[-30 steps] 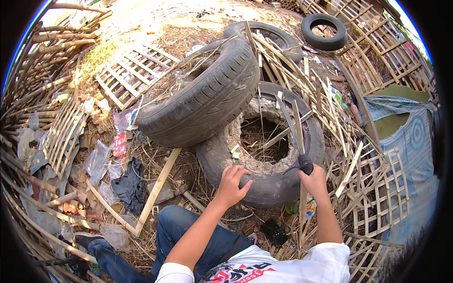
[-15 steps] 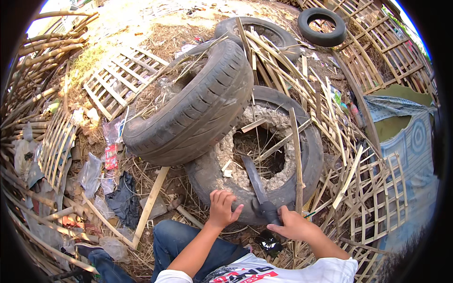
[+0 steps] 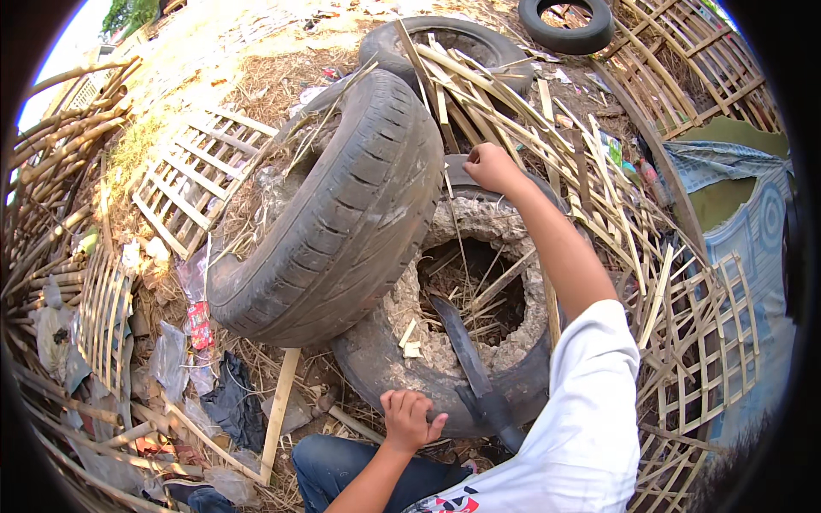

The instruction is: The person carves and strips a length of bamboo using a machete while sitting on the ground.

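A worn tyre (image 3: 376,368) lies flat in front of me, its hole ringed with crusted grey material and holding bamboo slivers. A second tyre (image 3: 342,214) leans on its left side. My left hand (image 3: 410,419) rests on the flat tyre's near rim with its fingers curled on the rubber. A long dark chopping knife (image 3: 466,359) lies loose across that rim, handle toward me. My right hand (image 3: 492,167) is stretched out to the tyre's far rim, its fingers closed on a thin bamboo strip (image 3: 449,103) at the edge of a pile of strips.
Split bamboo strips (image 3: 547,137) fan out beyond the tyres. Woven bamboo lattices lie left (image 3: 192,175) and right (image 3: 727,342). Two more tyres (image 3: 564,21) lie at the back. Plastic scraps and straw (image 3: 180,359) litter the left ground. Blue sheeting (image 3: 753,222) is on the right.
My right hand has let go of the chopping knife, which now lies on the tyre rim, and has reached forward to the bamboo strips. My left hand stays on the near rim.
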{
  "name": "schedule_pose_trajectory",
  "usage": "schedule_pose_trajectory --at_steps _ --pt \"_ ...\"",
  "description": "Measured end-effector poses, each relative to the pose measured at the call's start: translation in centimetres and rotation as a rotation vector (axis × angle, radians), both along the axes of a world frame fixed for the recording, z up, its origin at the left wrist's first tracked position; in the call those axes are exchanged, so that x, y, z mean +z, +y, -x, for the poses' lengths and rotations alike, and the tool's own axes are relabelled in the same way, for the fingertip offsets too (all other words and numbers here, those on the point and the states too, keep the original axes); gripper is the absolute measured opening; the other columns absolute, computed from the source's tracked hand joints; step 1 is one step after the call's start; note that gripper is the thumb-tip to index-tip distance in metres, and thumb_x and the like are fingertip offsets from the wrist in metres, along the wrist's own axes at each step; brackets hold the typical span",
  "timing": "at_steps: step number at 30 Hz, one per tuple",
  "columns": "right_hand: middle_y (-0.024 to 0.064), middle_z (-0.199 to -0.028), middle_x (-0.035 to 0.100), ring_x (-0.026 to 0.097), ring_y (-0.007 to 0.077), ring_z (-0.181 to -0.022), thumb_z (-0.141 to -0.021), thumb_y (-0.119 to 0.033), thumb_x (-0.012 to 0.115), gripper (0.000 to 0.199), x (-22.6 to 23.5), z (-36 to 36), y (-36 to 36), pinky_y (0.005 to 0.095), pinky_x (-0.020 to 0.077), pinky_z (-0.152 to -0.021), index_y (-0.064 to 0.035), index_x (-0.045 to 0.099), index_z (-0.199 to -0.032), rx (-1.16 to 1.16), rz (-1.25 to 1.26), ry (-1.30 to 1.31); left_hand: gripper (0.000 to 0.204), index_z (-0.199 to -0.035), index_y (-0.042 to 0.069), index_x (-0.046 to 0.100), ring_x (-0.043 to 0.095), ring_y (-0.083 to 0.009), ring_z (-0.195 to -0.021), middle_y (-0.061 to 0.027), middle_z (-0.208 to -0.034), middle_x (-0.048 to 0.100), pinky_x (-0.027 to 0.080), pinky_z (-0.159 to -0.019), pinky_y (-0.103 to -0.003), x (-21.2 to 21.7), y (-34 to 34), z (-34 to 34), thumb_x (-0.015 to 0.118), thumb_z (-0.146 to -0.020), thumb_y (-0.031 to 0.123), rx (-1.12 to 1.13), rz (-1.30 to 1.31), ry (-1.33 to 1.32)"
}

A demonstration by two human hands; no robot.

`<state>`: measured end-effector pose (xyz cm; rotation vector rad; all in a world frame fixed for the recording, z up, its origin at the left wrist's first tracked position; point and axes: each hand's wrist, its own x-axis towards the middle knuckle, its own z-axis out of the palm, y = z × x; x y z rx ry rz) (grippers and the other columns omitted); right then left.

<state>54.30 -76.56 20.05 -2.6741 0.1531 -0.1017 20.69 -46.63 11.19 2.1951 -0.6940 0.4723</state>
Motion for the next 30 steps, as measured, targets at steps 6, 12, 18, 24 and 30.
schedule_pose_trajectory --at_steps 6,12,18,24,30 --pt "0.0181 -0.098 0.067 0.063 0.0334 -0.095 -0.075 -0.018 0.062 0.022 -7.9 -10.3 0.5 0.0415 0.0490 -0.085 -0.0059 0.068 -0.091 -0.306 -0.164 -0.161 0.030 -0.077 0.013 0.048 0.046 -0.0234 -0.078 -0.0027 -0.077 0.050 0.031 -0.078 -0.043 -0.2 0.8 0.6 0.059 -0.079 0.041 -0.007 -0.067 0.081" --pt "0.0245 -0.110 0.061 0.059 0.0361 -0.105 -0.074 -0.022 0.064 0.041 -9.8 -16.1 1.1 0.0420 0.0470 -0.089 0.0001 0.060 -0.107 -0.376 -0.215 0.013 0.032 -0.079 0.014 0.054 0.052 -0.0175 -0.075 0.0020 -0.075 0.055 0.032 -0.075 -0.037 -2.8 3.1 2.1 0.067 -0.074 0.044 -0.050 -0.197 0.081" --pt "0.0227 -0.111 0.062 0.059 0.0349 -0.107 -0.069 -0.019 0.069 0.040 -10.3 -17.4 0.0 0.0412 0.0468 -0.091 0.0003 0.062 -0.103 -0.500 -0.297 0.018 0.033 -0.079 0.014 0.055 0.052 -0.0165 -0.075 0.0023 -0.074 0.055 0.032 -0.074 -0.037 0.0 2.0 -0.2 0.068 -0.072 0.044 -0.077 -0.165 0.152" --pt "0.0186 -0.100 0.066 0.063 0.0342 -0.096 -0.069 -0.024 0.070 0.033 -9.0 -16.4 2.3 0.0423 0.0497 -0.081 -0.0067 0.069 -0.097 -0.406 -0.215 -0.162 0.034 -0.078 0.014 0.055 0.052 -0.0156 -0.074 0.0026 -0.074 0.055 0.032 -0.073 -0.037 0.6 1.9 -1.0 0.069 -0.071 0.044 -0.082 -0.145 0.142" --pt "0.0146 -0.079 0.068 0.066 0.0297 -0.075 -0.072 -0.026 0.074 0.026 -3.3 -13.6 1.2 0.0372 0.0497 -0.069 -0.0047 0.070 -0.087 -0.237 -0.135 -0.431 0.034 -0.077 0.014 0.056 0.052 -0.0147 -0.073 0.0029 -0.074 0.055 0.032 -0.072 -0.036 1.1 1.7 -0.6 0.070 -0.070 0.044 -0.082 -0.119 0.114"
